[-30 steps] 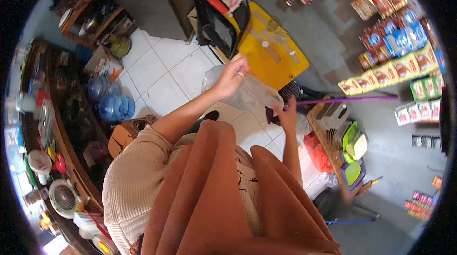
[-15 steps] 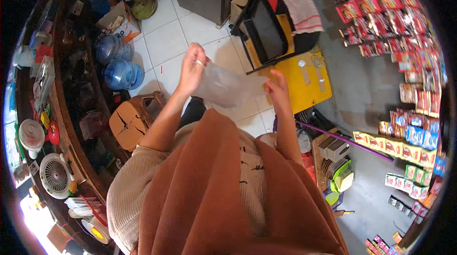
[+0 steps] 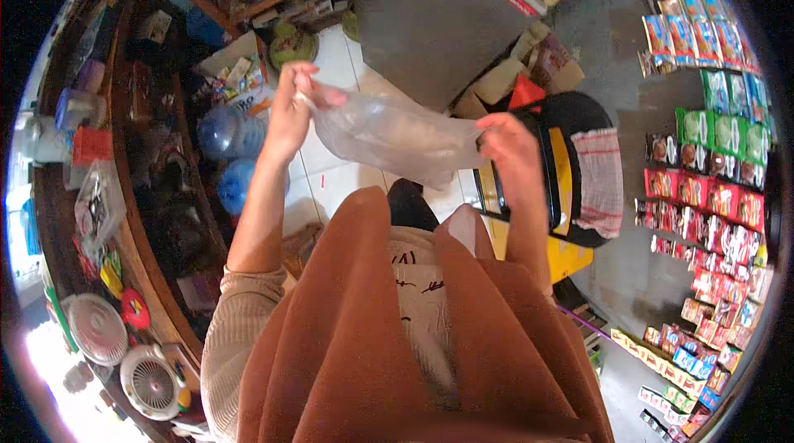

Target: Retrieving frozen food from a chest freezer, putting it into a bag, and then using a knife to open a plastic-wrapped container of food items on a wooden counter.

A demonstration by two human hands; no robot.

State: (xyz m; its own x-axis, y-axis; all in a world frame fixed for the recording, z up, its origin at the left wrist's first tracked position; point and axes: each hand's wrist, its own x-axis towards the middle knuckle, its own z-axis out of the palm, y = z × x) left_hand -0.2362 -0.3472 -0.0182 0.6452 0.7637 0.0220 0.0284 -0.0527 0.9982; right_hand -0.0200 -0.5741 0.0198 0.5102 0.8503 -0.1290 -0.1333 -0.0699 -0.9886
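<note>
A translucent plastic bag point(image 3: 397, 133) is stretched out in front of my body, above the tiled floor. My left hand point(image 3: 296, 104) grips one end of it, fingers closed on the plastic and a ring showing on one finger. At the opposite end my right hand point(image 3: 508, 143) pinches the bag, its fingers bent and slightly blurred. The bag looks puffed and creased between the two hands; nothing distinct can be made out inside it.
Blue water jugs point(image 3: 227, 135) stand on the left by dark wooden shelves point(image 3: 136, 195) that also carry small fans point(image 3: 151, 381). A grey cabinet point(image 3: 405, 21) is ahead. To the right are a black chair with a striped cloth point(image 3: 597, 182) and hanging sachets point(image 3: 703, 203).
The bag is now stretched wider, with my hands farther apart and my right hand holding its end. My view has shifted forward, bringing more of the grey cabinet into sight.
</note>
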